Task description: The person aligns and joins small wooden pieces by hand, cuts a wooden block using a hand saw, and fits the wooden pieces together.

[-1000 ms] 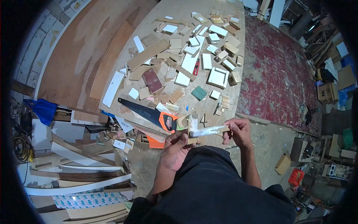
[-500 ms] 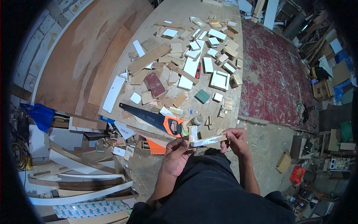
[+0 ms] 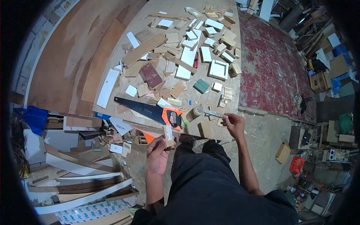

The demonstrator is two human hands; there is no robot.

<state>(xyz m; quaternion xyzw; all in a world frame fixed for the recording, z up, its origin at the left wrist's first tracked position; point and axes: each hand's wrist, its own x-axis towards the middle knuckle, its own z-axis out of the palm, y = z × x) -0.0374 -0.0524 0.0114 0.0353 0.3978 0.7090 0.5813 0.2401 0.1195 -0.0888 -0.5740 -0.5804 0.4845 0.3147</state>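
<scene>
Far left of the frame, a crinkled blue bag [image 3: 33, 119] slumped above curved boards [image 3: 84, 196], smooth and pale-faced, bowed like ribs. Above them a broad brown plywood sheet [image 3: 67, 48] lay blotched with darker stains. Then the saw [image 3: 140, 108] – dark, flat blade, orange handle – stretched over the near edge of the worktable [image 3: 161, 5].

Just below the handle, low and left of centre, came the left hand [image 3: 158, 154], fingers closed around a small wooden piece [image 3: 168, 135], tilted upright, its face smeared white over raw tan grain. Right of that stood the cloudy round jar [image 3: 196, 111], and there was the action: a slim, pale-smeared strip [image 3: 212, 113] reached to the rim, pinched at its far end by the right hand [image 3: 234, 125]. Whether its tip touched the contents could not be told.

By the look of it, this was a pause over the jar between coatings; the moment called for a level strip, a light pinch and a steady left hold. A squared, bare block [image 3: 205, 129] sat close below the jar, and farther right spread the scuffed, dull-red floor [image 3: 275, 67], chalky and grid-lined.
</scene>
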